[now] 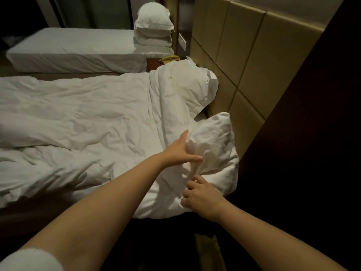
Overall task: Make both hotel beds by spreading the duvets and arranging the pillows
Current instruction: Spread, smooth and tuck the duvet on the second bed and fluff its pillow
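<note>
the pillow (216,145) lies at the near corner of the closer bed, on the crumpled duvet (88,114) and beside the padded headboard (254,55). the left hand (180,151) presses its left side, fingers straight and thumb spread wide. the right hand (199,196) has its fingers curled, pinching the bunched cloth at the pillow's lower edge (how much it holds is hidden). a second pillow (195,89) sits farther along the headboard. the far bed (68,49) carries a stack of pillows (153,30).
</note>
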Tool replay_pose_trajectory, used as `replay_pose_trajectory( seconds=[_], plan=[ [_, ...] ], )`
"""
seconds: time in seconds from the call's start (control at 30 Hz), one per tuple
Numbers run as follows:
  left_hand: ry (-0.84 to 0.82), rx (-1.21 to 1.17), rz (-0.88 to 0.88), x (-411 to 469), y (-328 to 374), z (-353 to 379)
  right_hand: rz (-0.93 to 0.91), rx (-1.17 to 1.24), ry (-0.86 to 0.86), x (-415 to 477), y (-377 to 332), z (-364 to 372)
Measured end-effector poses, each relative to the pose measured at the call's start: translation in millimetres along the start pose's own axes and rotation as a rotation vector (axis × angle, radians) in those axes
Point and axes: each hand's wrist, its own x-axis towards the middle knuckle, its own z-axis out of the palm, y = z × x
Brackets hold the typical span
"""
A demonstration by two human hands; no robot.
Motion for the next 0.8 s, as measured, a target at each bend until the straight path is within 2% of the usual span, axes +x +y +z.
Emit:
replay_pose_trajectory(
  seconds=[0.07,0.13,0.2,0.27,0.33,0.4,0.5,0.6,0.67,0.7,0.77,0.8],
  plan=[
    [-0.036,0.0,-0.036,4.7,1.5,6.1,-0.014,0.033,0.094,4.1,-1.9,3.6],
    [0.06,0.038,-0.103,9.2,-3.5,6.3,0.113,0.032,0.131,-1.8,8.0,7.5],
    [0.154,-0.023,-0.194,9.4,-18.0,0.4,0.481,0.063,0.033,-13.1,26.9,6.4],
    [0.213,-0.211,-0.303,2.5,-36.3,-11.5,0.942,0.143,-0.114,-25.6,45.5,-0.8],
    [0.248,-0.408,-0.358,-10.7,-50.5,-24.8,1.378,0.448,-0.155,-29.5,55.6,-5.9],
    [0.244,-0.468,-0.356,-23.8,-57.2,-37.4,1.629,0.893,-0.114,-23.7,62.1,2.9],
    [0.224,-0.456,-0.344,-42.2,-61.6,-57.8,1.783,1.418,-0.131,0.4,55.0,23.3],
    [0.05,-0.384,-0.386,-62.4,-71.1,-82.5,1.84,1.836,-0.115,29.1,47.0,24.4],
    [-0.107,-0.254,-0.39,-74.4,-74.0,-99.4,1.852,1.961,-0.051,49.5,58.7,21.4],
    [-0.166,-0.194,-0.387,-80.2,-72.7,-106.5,1.854,2.042,0.034,60.3,69.6,20.6],
    [-0.21,-0.166,-0.383,-87.6,-71.5,-116.9,1.771,2.22,0.118,80.6,89.2,17.7],
    [-0.199,-0.176,-0.38,-90.1,-72.0,-120.9,1.732,2.208,0.06,90.6,95.1,11.7]
  ],
)
